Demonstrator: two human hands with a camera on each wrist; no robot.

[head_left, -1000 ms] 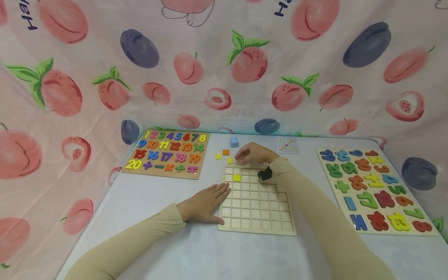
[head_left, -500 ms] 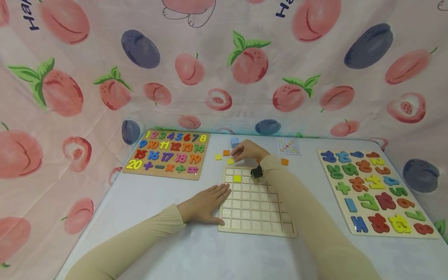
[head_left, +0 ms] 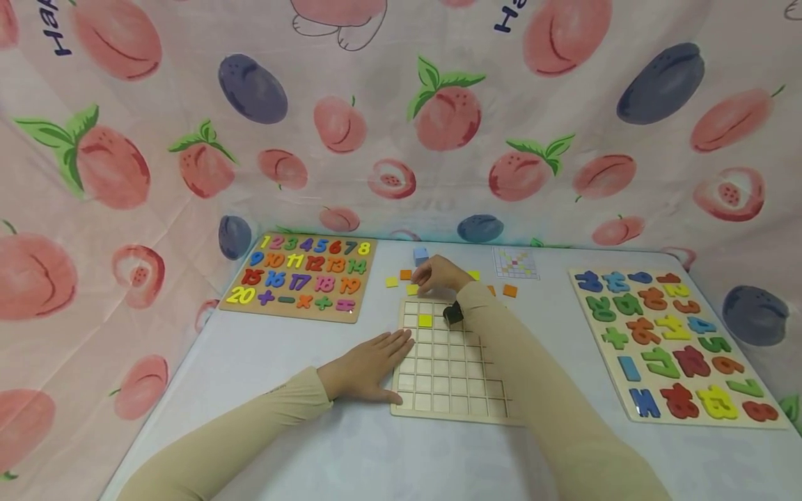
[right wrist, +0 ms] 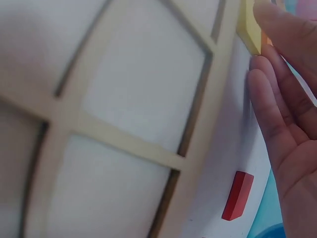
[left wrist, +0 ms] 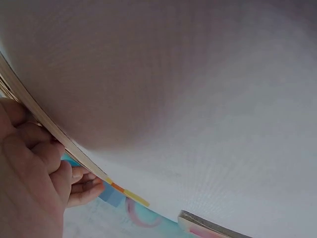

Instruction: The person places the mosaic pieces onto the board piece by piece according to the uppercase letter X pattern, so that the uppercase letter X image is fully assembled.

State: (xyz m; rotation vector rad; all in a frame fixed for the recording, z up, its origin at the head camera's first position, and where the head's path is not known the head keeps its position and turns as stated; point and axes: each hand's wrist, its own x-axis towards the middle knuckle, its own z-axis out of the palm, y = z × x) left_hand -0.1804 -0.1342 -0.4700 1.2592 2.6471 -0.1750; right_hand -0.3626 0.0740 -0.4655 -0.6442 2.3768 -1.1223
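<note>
A wooden grid board (head_left: 432,369) lies mid-table, with one yellow tile (head_left: 425,320) set in a cell near its top left corner. My left hand (head_left: 363,369) rests with straight fingers against the board's left edge; its fingers touch that rim (left wrist: 64,136) in the left wrist view. Beyond the far edge, my right hand (head_left: 438,273) has its fingertips down at another yellow tile (head_left: 411,289). From the right wrist, the thumb and fingers pinch this yellow tile (right wrist: 251,32), partly covering it. A dark wrist camera (head_left: 454,313) hides some cells.
Orange (head_left: 406,275) and yellow (head_left: 391,282) tiles lie beyond the board, with a blue block (head_left: 420,256) behind. A pattern card (head_left: 515,263) is further right. Number boards stand left (head_left: 307,278) and right (head_left: 677,341). A red block (right wrist: 237,196) shows in the right wrist view.
My right hand has shifted slightly left and its fingers have drawn in at the yellow tile. The right forearm has swung left, uncovering orange and yellow tiles. My left hand stays put.
</note>
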